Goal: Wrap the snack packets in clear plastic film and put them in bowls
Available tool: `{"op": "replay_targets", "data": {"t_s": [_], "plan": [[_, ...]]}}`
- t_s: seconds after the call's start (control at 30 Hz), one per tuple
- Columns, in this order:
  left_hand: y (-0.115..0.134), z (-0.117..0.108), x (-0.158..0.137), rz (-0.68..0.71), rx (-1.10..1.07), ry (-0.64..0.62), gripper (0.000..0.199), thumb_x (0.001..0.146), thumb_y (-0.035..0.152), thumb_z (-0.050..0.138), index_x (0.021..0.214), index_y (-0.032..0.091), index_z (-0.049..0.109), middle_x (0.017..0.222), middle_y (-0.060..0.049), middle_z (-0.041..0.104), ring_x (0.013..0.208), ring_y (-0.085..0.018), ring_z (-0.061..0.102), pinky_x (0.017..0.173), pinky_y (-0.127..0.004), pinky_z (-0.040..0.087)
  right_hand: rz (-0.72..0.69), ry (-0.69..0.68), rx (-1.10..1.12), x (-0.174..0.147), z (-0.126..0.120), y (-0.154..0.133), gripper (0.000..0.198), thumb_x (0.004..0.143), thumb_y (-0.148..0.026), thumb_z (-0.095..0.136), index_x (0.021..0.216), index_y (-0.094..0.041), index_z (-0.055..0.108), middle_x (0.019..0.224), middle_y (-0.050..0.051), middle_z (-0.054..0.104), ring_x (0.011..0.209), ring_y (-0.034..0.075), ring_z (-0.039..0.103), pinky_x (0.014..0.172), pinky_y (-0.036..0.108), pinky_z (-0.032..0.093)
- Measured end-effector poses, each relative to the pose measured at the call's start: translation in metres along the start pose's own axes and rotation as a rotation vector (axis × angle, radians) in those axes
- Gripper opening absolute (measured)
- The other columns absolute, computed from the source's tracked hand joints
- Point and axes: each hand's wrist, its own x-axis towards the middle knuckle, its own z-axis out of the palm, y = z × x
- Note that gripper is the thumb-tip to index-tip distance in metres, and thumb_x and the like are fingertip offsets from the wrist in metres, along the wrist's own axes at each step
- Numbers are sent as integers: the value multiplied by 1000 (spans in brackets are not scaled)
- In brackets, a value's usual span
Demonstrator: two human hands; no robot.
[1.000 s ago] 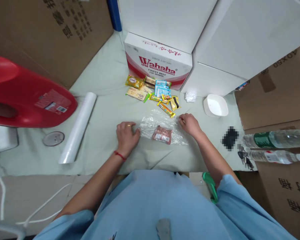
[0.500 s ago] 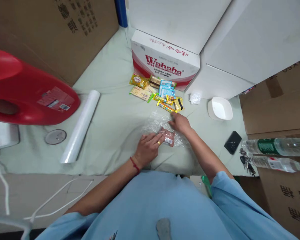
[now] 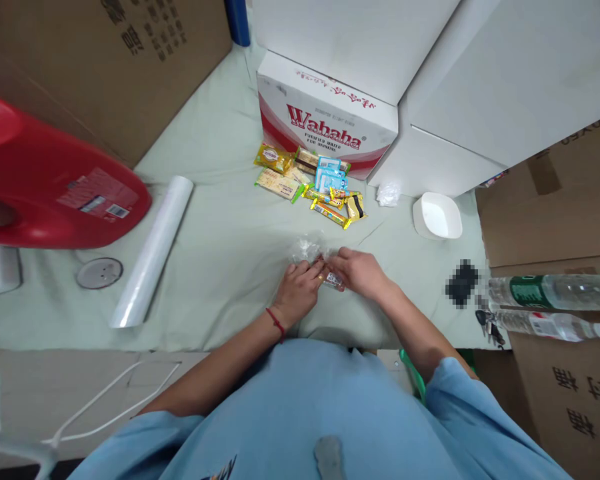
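Observation:
A small reddish-brown snack packet (image 3: 334, 281) with a white label lies on clear plastic film (image 3: 306, 249) near the front of the table. My left hand (image 3: 300, 287), with a ring and a red cord at the wrist, presses its fingers onto the packet's left side and holds it down. From the right, my right hand (image 3: 361, 270) has its fingers closed on the film, drawn in over the packet. Both hands' fingertips nearly meet there and partly hide the packet. Beyond them sits a pile of wrapped snacks (image 3: 325, 190) in yellow, green and blue packaging.
A Wahaba-type water carton (image 3: 325, 127) stands behind the snacks. To the left are a film roll (image 3: 153, 253), a round disc (image 3: 99, 273) and a big red jug (image 3: 80, 180). A white bowl (image 3: 437, 217), keys (image 3: 490, 327) and water bottles (image 3: 555, 293) are on the right.
My right hand has come down and toward me from near the snack pile, pulling the film in over the packet. My left hand stays on the packet. The spread film now looks bunched.

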Motion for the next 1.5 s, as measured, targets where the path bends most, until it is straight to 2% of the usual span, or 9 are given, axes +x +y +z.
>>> {"op": "replay_targets", "data": {"t_s": [0.17, 0.27, 0.43, 0.67, 0.77, 0.87, 1.07, 1.3, 1.5], "plan": [[-20, 9, -4, -30, -157, 52, 40, 91, 10, 51, 113, 24, 81, 132, -8, 77, 105, -29, 63, 92, -49, 51, 4, -58, -10, -20, 35, -25, 57, 107, -21, 45, 162, -35, 47, 151, 9, 61, 120, 28, 63, 79, 32, 53], [-32, 14, -11, -38, -356, 166, 41, 86, 7, 50, 105, 25, 82, 129, -7, 77, 106, -25, 65, 99, -45, 53, -7, -52, 16, -23, 47, -30, 63, 105, -15, 43, 165, -35, 42, 146, 11, 61, 128, 27, 59, 86, 32, 56], [-43, 12, -19, -468, -348, 525, 28, 99, 28, 51, 114, 18, 74, 127, -15, 74, 124, -29, 63, 114, -53, 46, 39, -15, 83, -22, 50, -37, 60, 106, -12, 42, 160, -36, 49, 135, 12, 61, 127, 28, 56, 95, 35, 54], [-31, 19, -8, -608, -297, 379, 83, 83, 53, 79, 147, 11, 50, 157, -28, 51, 155, -44, 38, 129, -67, 22, 70, 19, 168, -22, 54, -38, 53, 108, -16, 43, 155, -38, 58, 135, 12, 59, 124, 27, 56, 96, 36, 53], [-24, 22, 2, -598, -540, 397, 93, 76, 42, 84, 154, 13, 42, 138, -20, 66, 135, -36, 61, 121, -58, 41, 57, 46, 203, -23, 59, -35, 51, 109, -17, 43, 153, -36, 60, 137, 13, 58, 123, 27, 57, 99, 38, 53], [-20, 19, 11, -628, -809, 432, 71, 81, 27, 73, 146, 17, 48, 112, -9, 72, 102, -24, 73, 95, -41, 60, 18, 111, 247, -25, 65, -32, 50, 108, -15, 45, 151, -35, 62, 140, 12, 57, 129, 26, 55, 106, 40, 51], [-3, 6, 16, -391, -844, 360, 30, 91, 21, 58, 119, 20, 68, 107, -7, 78, 99, -20, 74, 94, -36, 60, -44, 241, 369, -22, 76, -30, 39, 108, -17, 46, 136, -28, 72, 126, 12, 65, 126, 26, 57, 110, 44, 50], [2, 5, 2, 90, -415, 97, 40, 101, 26, 53, 137, 20, 69, 140, -13, 73, 133, -27, 65, 113, -48, 51, -280, 382, 469, -58, 80, -12, 39, 98, -11, 46, 122, -24, 74, 130, 11, 68, 120, 25, 62, 103, 45, 56], [5, 19, -16, 150, -93, 19, 61, 95, 9, 48, 154, 17, 56, 160, -12, 57, 151, -27, 51, 121, -50, 38, 404, 671, 276, -87, 88, 6, 37, 100, -27, 54, 134, -18, 67, 128, 17, 67, 120, 31, 59, 106, 52, 51]]}}
